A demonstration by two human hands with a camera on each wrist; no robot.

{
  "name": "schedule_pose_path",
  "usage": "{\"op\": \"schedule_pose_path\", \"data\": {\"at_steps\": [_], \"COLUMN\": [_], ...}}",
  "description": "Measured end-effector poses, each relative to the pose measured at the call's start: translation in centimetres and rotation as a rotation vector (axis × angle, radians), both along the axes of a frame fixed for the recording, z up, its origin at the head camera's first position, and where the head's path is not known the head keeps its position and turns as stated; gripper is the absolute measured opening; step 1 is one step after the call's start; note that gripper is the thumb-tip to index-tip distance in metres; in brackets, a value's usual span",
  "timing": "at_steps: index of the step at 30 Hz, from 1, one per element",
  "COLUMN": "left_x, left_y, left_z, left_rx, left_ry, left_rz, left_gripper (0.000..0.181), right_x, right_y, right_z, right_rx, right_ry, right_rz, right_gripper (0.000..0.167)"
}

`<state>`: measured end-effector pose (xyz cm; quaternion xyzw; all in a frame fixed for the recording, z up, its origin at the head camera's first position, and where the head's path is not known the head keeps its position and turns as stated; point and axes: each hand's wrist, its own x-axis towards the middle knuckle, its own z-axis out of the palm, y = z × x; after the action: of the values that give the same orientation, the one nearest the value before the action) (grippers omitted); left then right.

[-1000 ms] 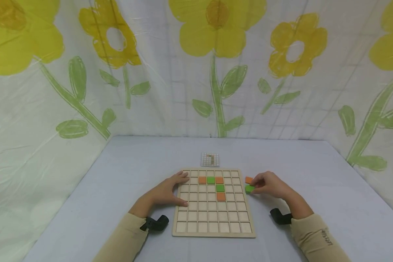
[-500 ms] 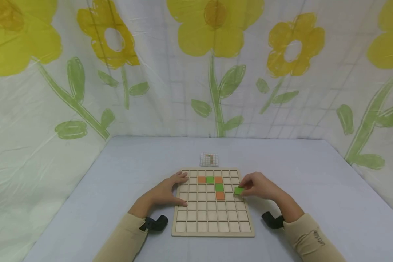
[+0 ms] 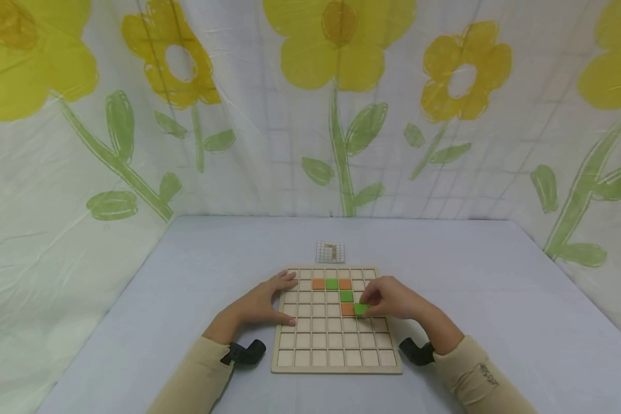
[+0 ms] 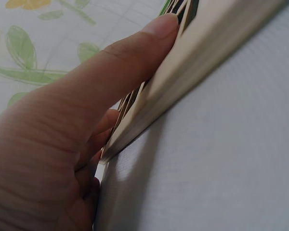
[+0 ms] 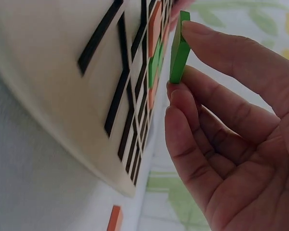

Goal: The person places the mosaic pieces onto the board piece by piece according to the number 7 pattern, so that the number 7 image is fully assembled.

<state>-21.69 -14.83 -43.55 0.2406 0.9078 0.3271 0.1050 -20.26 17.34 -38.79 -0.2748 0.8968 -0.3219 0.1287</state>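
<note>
A wooden grid board [image 3: 310,340] lies on the table, with orange and green square tiles set in some of its cells. My right hand [image 3: 397,300] pinches a green square tile [image 5: 180,50] between thumb and fingertips, above the board just right of an orange tile [image 3: 347,309]. In the right wrist view the held tile is tilted and apart from the board's surface. My left hand [image 3: 259,302] rests on the board's left edge, thumb and fingers spread; the left wrist view shows its thumb [image 4: 135,53] lying on the rim.
Behind the board lies a small card [image 3: 330,252] with a printed grid pattern. A loose orange tile [image 5: 114,219] sits on the table beside the board, hidden in the head view. A flower-printed curtain [image 3: 269,144] hangs behind the table.
My right hand has taken the green tile from the table right of the board and carried it left over the grid. The left hand has stayed on the board's edge.
</note>
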Motion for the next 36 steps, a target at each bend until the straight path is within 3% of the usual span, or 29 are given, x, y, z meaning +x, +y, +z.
{"op": "schedule_pose_path", "data": {"at_steps": [6,12,20,36], "left_x": [-0.1,-0.1,-0.1,0.0], "left_y": [0.0,0.0,0.0,0.0], "left_z": [-0.2,-0.1,-0.1,0.1], "left_rx": [0.002,-0.002,-0.007,0.008], "left_ry": [0.005,0.006,0.004,-0.006], "left_rz": [-0.003,-0.002,0.0,0.0], "left_gripper": [0.094,0.093,0.093,0.092], "right_x": [0.4,0.6,0.9,0.7], "right_y": [-1.1,-1.9,-2.3,-2.2], "right_z": [0.2,0.0,-0.2,-0.7], "right_rx": [0.005,-0.007,0.02,0.059], "right_ry": [0.028,0.004,-0.044,-0.019], "right_rz": [0.049,0.083,0.092,0.099], "right_gripper": [0.018,0.018,0.02,0.022]}}
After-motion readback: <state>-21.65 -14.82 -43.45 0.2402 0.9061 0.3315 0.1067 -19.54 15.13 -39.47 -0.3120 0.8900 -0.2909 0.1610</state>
